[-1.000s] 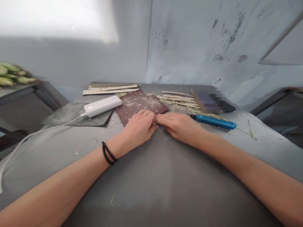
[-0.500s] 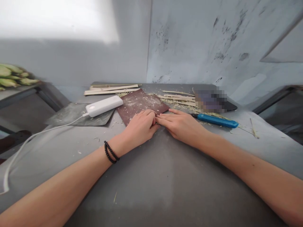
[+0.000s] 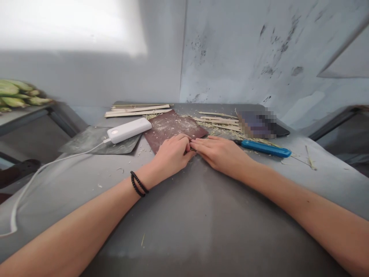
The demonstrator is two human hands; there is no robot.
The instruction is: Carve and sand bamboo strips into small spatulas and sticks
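Light's kinda cool and greyish, with one big clipped white patch upper left on the wall; can't tell what's throwing it. The table gets a pale sheen toward the right and goes murky near the bottom edge, shadows pretty soft. Wide lens stretches the forearms like crazy at the corners, and the green vegetables far left look smeary. Chunky pixelation covers part of the dark flat thing on the right.

"Any words, numbers or brands in front of you?"
"None I can read; the panel at the back right is pixelated; I can't tell what it shows."
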